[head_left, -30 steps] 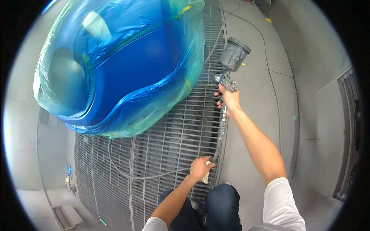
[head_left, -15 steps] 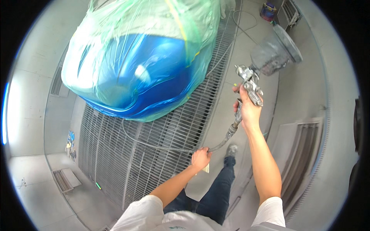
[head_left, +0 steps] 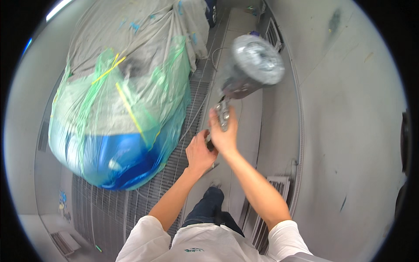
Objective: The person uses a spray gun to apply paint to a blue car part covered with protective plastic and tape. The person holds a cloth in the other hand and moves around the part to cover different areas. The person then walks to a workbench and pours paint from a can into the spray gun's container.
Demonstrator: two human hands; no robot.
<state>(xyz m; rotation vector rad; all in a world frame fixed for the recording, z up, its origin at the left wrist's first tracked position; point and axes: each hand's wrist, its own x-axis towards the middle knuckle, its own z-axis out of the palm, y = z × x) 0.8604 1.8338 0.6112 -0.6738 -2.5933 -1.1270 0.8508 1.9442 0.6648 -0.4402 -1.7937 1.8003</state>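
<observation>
My right hand (head_left: 224, 133) is closed round the handle of a metal spray gun (head_left: 223, 114), its fingers partly hidden. A large grey cup (head_left: 257, 61), wrapped and smeared, sits on top of the gun and tilts to the right. Just below, my left hand (head_left: 200, 153) closes on the air hose at the foot of the gun; the fitting is mostly covered by its fingers. A short piece of the hose (head_left: 210, 169) shows under that hand. To the left stands a blue car panel (head_left: 124, 155), framed by green masking film (head_left: 89, 113).
Grey cloth (head_left: 100, 35) covers the car behind the film, held by yellow tape (head_left: 131, 111). A floor grate (head_left: 198, 83) runs beside and under the car. On the right rises a grey wall (head_left: 345, 131) with a vent (head_left: 279, 185) at its foot.
The view has swung, with the car now lower and further left. My left hand has moved from along the hose up to the gun's foot, close to my right hand.
</observation>
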